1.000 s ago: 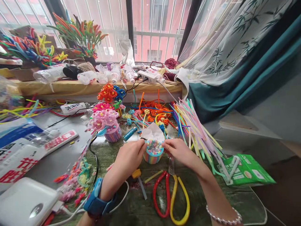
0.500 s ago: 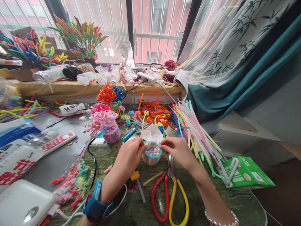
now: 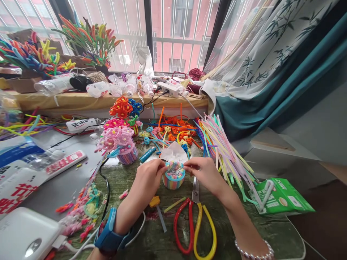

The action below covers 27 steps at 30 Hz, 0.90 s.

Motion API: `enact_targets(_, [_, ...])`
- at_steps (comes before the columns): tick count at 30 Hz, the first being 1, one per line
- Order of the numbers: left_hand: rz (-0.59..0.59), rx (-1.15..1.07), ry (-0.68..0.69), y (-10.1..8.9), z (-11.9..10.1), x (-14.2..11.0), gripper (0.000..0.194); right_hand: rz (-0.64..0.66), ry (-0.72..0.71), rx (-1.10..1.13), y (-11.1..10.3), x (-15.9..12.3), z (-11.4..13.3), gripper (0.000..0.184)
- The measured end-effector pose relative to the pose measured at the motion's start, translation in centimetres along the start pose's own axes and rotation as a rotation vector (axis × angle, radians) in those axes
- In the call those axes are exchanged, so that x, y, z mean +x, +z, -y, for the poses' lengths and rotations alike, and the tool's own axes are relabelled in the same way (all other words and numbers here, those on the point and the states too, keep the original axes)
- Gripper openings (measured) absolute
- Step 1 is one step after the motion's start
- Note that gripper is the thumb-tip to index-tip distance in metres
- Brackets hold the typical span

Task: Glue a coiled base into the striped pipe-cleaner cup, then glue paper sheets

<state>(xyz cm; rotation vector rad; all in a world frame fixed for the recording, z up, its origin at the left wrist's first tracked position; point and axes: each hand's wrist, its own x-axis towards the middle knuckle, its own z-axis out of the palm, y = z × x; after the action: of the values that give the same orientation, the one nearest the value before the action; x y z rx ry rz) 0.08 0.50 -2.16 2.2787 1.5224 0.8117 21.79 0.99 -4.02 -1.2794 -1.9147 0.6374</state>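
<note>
A small striped pastel pot point(image 3: 174, 183) with a light-blue rim stands on the dark green tabletop. Bumpy pastel pom-pom trim point(image 3: 179, 176) rings the pot's mouth, and something shiny and clear lies inside. At the left of the rim, my left hand point(image 3: 148, 177) is closed, thumb and fingertips pinching the trim. My right hand point(image 3: 204, 172) pinches the trim from the right side. Just behind the pot lies a piece of white paper point(image 3: 173, 151). Scissors point(image 3: 195, 196) with one red and one yellow handle rest in front, blades pointing toward my right hand.
A pot of pink fuzzy flowers point(image 3: 127, 155) stands to the left, near a teal lighter-like tube point(image 3: 148, 154). Pastel pipe cleaners point(image 3: 225, 148) and a green packet point(image 3: 282, 196) lie right. A white power bank point(image 3: 29, 233) with cables sits front left.
Both hands stay at the pot's rim, with small shifts of the fingers along the trim. The whole view has drifted slightly; the other objects stay put.
</note>
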Motion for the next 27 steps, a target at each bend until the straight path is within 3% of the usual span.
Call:
enact_targets(19, [0.034,-0.075,-0.086,-0.61,-0.25,-0.13,0.014,0.011,-0.091,-0.063,-0.14,0.06,0.14,0.015])
enact_targets(27, [0.003,-0.063,-0.103,-0.5,-0.16,-0.21,0.011,-0.012,-0.055,-0.048,-0.14,-0.09,0.49,0.013])
